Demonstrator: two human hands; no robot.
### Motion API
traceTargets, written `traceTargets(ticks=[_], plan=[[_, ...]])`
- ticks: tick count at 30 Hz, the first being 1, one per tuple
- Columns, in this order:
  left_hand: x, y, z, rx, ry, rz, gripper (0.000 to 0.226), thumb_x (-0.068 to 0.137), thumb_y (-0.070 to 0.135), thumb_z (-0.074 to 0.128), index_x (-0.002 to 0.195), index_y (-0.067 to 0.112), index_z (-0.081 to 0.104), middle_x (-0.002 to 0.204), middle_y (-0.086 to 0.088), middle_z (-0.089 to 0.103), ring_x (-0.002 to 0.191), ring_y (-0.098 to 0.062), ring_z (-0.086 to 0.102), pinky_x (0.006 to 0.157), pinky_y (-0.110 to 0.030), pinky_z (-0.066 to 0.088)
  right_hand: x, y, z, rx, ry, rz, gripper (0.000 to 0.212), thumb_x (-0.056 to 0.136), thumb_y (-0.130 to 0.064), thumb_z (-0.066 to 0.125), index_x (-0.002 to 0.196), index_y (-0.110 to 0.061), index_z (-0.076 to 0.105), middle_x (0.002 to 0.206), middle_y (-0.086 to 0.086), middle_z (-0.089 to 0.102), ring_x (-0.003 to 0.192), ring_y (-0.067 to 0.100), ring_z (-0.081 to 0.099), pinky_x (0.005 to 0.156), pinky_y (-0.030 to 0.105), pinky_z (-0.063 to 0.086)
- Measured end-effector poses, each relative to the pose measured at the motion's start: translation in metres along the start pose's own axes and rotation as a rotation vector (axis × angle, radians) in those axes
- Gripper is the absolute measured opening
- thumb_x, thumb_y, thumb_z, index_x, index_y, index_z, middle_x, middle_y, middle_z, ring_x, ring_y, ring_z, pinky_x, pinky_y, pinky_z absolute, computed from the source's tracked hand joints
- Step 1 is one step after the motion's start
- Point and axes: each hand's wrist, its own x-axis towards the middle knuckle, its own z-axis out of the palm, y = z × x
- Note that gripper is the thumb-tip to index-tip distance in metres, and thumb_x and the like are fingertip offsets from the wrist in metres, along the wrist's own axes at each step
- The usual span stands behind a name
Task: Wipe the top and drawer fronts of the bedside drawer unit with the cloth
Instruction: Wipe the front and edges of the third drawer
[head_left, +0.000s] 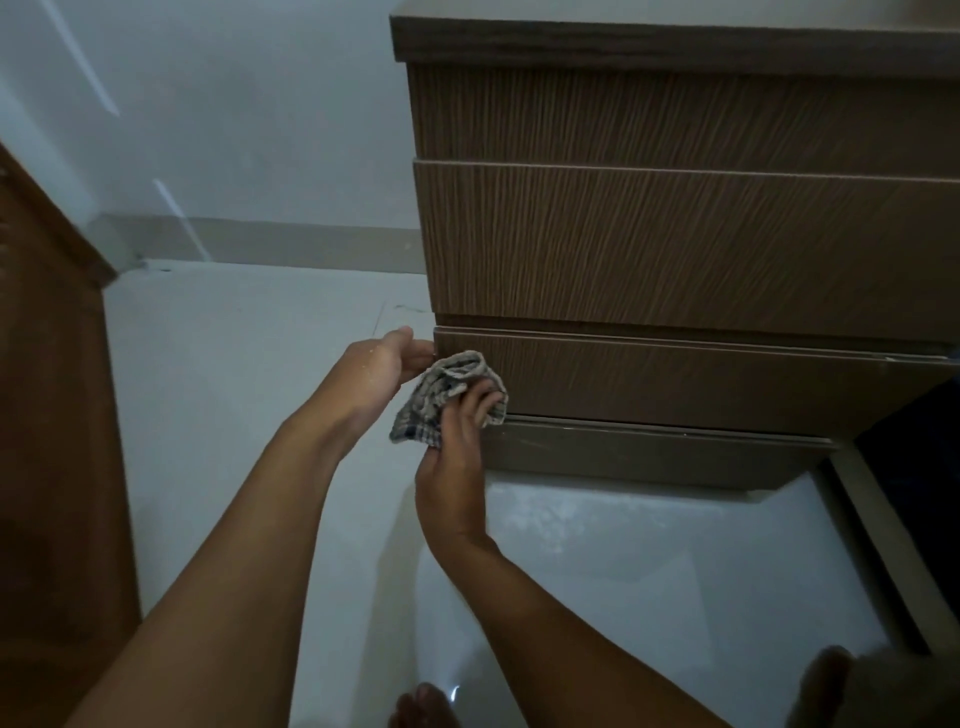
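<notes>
The brown wood-grain drawer unit fills the upper right, with three stacked drawer fronts and a dark top edge. My right hand grips a crumpled grey checked cloth and presses it against the left end of the lowest drawer front. My left hand rests its fingers on the left edge of that same drawer, palm turned inward, holding nothing. A plinth strip runs below the lowest drawer.
Pale glossy floor spreads to the left and below. A brown wooden panel stands along the left edge. A dark shape sits at the right by the unit. My bare feet show at the bottom edge.
</notes>
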Motion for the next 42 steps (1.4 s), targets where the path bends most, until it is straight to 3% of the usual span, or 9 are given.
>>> traceTargets(ticks=[2, 8, 14, 22, 27, 30, 35, 38, 42], plan=[[0.002, -0.001, -0.003, -0.004, -0.006, 0.008, 0.041, 0.102, 0.034, 0.032, 0.096, 0.018, 0.069, 0.108, -0.001, 0.070, 0.106, -0.016, 0.061, 0.104, -0.033, 0.038, -0.002, 0.003, 0.002, -0.010, -0.125, -0.051, 0.066, 0.088, 0.019, 0.038, 0.148, -0.008, 0.031, 0.161, 0.007, 0.006, 0.144, 0.003, -0.024, 0.122, 0.041, 0.008], [0.003, 0.001, -0.002, 0.014, 0.006, 0.025, 0.046, 0.103, 0.031, 0.028, 0.104, 0.013, 0.071, 0.111, -0.005, 0.072, 0.115, -0.017, 0.060, 0.115, -0.037, 0.028, -0.021, 0.006, -0.026, 0.225, -0.450, 0.011, 0.068, 0.091, 0.011, 0.044, 0.149, -0.023, 0.032, 0.160, -0.001, 0.024, 0.149, 0.013, 0.016, 0.120, 0.034, 0.022], [0.005, -0.001, -0.004, -0.010, 0.001, 0.036, 0.049, 0.102, 0.033, 0.030, 0.087, 0.017, 0.073, 0.100, -0.004, 0.075, 0.106, -0.017, 0.065, 0.114, -0.040, 0.032, -0.044, -0.003, -0.061, 0.386, -0.091, 0.119, 0.078, 0.086, 0.023, 0.045, 0.149, -0.020, 0.032, 0.155, -0.003, 0.034, 0.143, 0.005, 0.030, 0.115, 0.033, 0.032], [0.007, -0.002, -0.008, -0.091, 0.148, 0.010, 0.055, 0.102, 0.034, 0.021, 0.097, 0.017, 0.073, 0.092, 0.004, 0.072, 0.087, -0.007, 0.060, 0.084, -0.029, 0.036, 0.034, -0.027, -0.068, -0.131, 0.022, -0.588, 0.069, 0.078, 0.025, 0.049, 0.139, -0.007, 0.049, 0.153, 0.008, 0.035, 0.148, 0.025, 0.016, 0.118, 0.025, 0.020], [0.010, -0.010, -0.017, -0.232, 0.243, -0.079, 0.055, 0.101, 0.036, 0.018, 0.102, 0.017, 0.070, 0.096, -0.002, 0.074, 0.097, -0.013, 0.063, 0.099, -0.037, 0.035, 0.046, 0.017, -0.059, -0.466, -0.433, -0.787, 0.054, 0.081, 0.012, 0.061, 0.132, -0.001, 0.056, 0.148, 0.016, 0.044, 0.143, 0.033, 0.029, 0.112, 0.050, 0.034], [0.006, -0.015, -0.014, -0.216, 0.242, -0.106, 0.052, 0.102, 0.036, 0.020, 0.103, 0.017, 0.068, 0.101, -0.002, 0.073, 0.101, -0.017, 0.063, 0.105, -0.041, 0.034, 0.030, 0.044, -0.076, -0.343, -0.684, -0.534, 0.065, 0.077, 0.019, 0.057, 0.137, -0.006, 0.053, 0.152, 0.011, 0.040, 0.145, 0.027, 0.024, 0.113, 0.049, 0.033], [-0.002, -0.010, 0.008, -0.126, 0.118, -0.134, 0.047, 0.103, 0.038, 0.026, 0.121, 0.015, 0.062, 0.121, -0.003, 0.067, 0.114, -0.021, 0.059, 0.105, -0.040, 0.037, -0.020, 0.027, -0.104, 0.226, -0.302, 0.084, 0.060, 0.086, 0.016, 0.054, 0.134, -0.019, 0.054, 0.133, -0.009, 0.055, 0.121, -0.003, 0.052, 0.100, 0.017, 0.045], [-0.006, -0.009, 0.020, -0.067, 0.051, -0.131, 0.047, 0.104, 0.039, 0.024, 0.131, 0.017, 0.056, 0.135, -0.002, 0.058, 0.123, -0.022, 0.054, 0.108, -0.041, 0.034, -0.033, 0.018, -0.110, 0.402, 0.092, 0.532, 0.025, 0.096, -0.011, 0.057, 0.121, -0.010, 0.062, 0.112, 0.002, 0.067, 0.100, 0.012, 0.066, 0.073, 0.010, 0.053], [-0.007, -0.007, 0.026, -0.014, 0.045, -0.108, 0.039, 0.104, 0.037, 0.027, 0.126, 0.019, 0.054, 0.140, -0.001, 0.054, 0.128, -0.021, 0.051, 0.105, -0.040, 0.037, -0.017, 0.033, -0.120, 0.387, 0.653, 0.720, 0.023, 0.097, -0.017, 0.056, 0.115, -0.006, 0.065, 0.108, 0.011, 0.068, 0.096, 0.021, 0.064, 0.084, 0.031, 0.053]])
